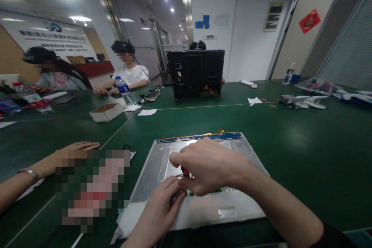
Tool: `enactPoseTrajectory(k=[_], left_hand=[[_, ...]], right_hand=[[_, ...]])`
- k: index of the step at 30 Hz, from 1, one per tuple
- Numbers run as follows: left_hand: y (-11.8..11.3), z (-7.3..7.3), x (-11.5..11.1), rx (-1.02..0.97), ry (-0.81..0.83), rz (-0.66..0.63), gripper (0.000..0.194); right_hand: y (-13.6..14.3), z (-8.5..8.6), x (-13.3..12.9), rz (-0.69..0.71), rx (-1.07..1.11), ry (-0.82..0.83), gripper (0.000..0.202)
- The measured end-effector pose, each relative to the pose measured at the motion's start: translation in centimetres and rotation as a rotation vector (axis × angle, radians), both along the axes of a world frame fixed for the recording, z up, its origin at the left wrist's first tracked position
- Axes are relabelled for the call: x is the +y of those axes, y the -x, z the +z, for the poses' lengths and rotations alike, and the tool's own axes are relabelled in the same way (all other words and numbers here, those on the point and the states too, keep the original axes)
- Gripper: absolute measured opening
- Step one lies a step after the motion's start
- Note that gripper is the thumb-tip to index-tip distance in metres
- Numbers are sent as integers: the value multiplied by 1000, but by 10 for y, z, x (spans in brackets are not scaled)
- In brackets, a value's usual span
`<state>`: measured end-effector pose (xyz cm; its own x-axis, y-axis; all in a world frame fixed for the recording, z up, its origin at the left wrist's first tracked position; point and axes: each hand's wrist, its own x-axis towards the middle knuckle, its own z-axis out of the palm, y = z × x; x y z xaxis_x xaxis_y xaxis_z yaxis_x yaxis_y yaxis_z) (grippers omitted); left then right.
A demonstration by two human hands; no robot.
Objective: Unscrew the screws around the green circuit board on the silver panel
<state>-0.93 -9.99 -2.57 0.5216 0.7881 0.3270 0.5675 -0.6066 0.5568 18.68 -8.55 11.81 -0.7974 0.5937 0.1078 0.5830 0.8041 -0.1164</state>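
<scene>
A flat display panel (142,186) lies metal back up on the green table in front of me. A blue circuit strip (229,136) runs along its far edge. My right hand (213,166) is closed over the panel's middle, around a screwdriver (185,171) of which only a bit of red and black handle shows. Just below it, my left hand (158,211) rests on the panel with its fingers drawn together beside a small green circuit board (223,189). What lies between those fingers is hidden. A dark cable partly shows near the fingertips.
At left, another person's hand (80,147) lies on the table beside a blurred-out patch. Farther back are an open cardboard box (107,113), a water bottle (124,91) and a black monitor housing (196,73). Co-workers sit across the table. White plastic parts (310,102) lie at right.
</scene>
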Motion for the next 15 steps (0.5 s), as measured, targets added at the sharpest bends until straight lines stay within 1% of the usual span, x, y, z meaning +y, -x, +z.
enactPoseTrajectory(k=[3,6,11,13,15], left_hand=[[0,2,1,20,22,-14,15],[1,4,1,31,37,-14,15],[0,3,0,14,26,3,15],[0,2,-1,3,6,19,15],[0,1,-1,3,4,24,14]], right_hand=[[-2,-2,1,53,14,19,20],[-1,-4,2,53,14,7,18],[3,-2,1,-50,-4,-49,12],[3,0,1,-82,-20,-41,17],[3,0,0,-83,-22,-31,22]])
